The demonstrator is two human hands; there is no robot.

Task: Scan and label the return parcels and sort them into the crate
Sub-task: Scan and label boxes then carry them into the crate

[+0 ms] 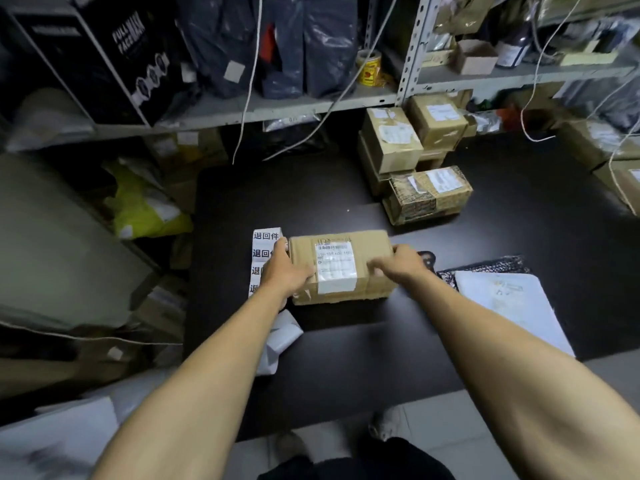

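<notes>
A brown cardboard parcel (360,251) with a white shipping label on top lies in the middle of the black table (346,358). My left hand (285,268) grips its left end, thumb over the top. My right hand (401,263) grips its right end, fingers curled over the edge. A strip of white return labels (265,242) with black characters lies just left of the parcel, partly under my left hand. A dark object (426,259) peeks out behind my right hand; I cannot make out what it is.
Several taped cardboard boxes (427,195) are stacked at the table's back right. A white mailer (512,306) on a dark patterned bag lies right of the parcel. A crumpled white bag (282,337) sits under my left forearm. Metal shelving (277,105) with bags and boxes stands behind.
</notes>
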